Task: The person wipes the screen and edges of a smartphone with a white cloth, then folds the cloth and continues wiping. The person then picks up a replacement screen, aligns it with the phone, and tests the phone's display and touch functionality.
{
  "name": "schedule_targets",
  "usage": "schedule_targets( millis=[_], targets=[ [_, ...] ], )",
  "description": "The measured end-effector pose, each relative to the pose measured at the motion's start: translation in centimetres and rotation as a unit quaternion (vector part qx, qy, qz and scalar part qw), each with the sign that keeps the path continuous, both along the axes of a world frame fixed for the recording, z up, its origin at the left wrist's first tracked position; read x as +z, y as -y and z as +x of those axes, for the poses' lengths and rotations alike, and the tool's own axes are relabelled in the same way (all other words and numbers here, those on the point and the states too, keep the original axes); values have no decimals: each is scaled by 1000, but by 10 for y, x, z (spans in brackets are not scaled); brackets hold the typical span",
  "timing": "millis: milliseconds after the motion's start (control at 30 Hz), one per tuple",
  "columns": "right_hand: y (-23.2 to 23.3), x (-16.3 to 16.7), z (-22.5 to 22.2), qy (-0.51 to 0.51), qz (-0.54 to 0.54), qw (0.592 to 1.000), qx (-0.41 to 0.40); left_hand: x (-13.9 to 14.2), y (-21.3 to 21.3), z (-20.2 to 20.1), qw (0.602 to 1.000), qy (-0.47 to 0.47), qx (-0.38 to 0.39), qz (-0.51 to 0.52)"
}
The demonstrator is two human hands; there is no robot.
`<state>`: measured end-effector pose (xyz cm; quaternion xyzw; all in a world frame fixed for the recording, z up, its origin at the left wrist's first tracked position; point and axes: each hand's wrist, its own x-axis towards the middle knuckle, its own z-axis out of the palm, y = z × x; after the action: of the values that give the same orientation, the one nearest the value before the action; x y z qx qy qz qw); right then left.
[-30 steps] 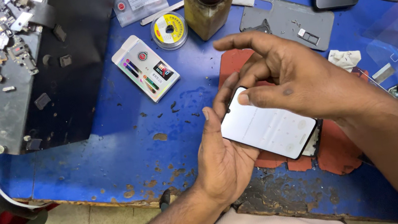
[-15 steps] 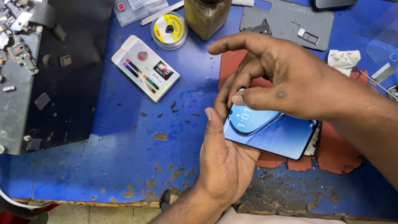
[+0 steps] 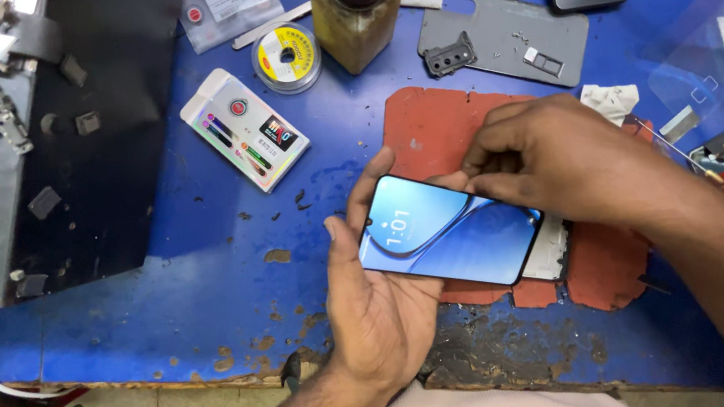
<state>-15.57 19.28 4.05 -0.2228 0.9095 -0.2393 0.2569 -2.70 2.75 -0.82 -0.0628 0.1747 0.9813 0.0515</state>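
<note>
The slim black smartphone with a lit blue screen now lies face up and more level than half a second ago, and the right hand has shifted toward its far long edge. The left hand cradles the phone from below, thumb along its near end and fingers curled up behind. The right hand's fingertips pinch at the far edge; whether they grip it or only touch is unclear. The phone sits above a worn red rubber mat on a chipped blue workbench. Further off stand an amber glass bottle, a round solder-wire spool and a white rectangular packet.
</note>
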Motion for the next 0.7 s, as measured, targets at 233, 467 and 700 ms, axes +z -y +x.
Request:
schedule_targets(
  millis=[233, 467, 700],
  targets=[
    [4, -1, -1, 6, 9, 1000, 8, 1, 2, 6, 1000, 14, 1, -9],
    [-4, -1, -2, 30, 6, 1000, -5, 0, 1, 5, 1000, 11, -7, -20],
    [-11, 5, -6, 78, 16, 996, -49, -2, 2, 8, 1000, 3, -14, -10]
  ],
)
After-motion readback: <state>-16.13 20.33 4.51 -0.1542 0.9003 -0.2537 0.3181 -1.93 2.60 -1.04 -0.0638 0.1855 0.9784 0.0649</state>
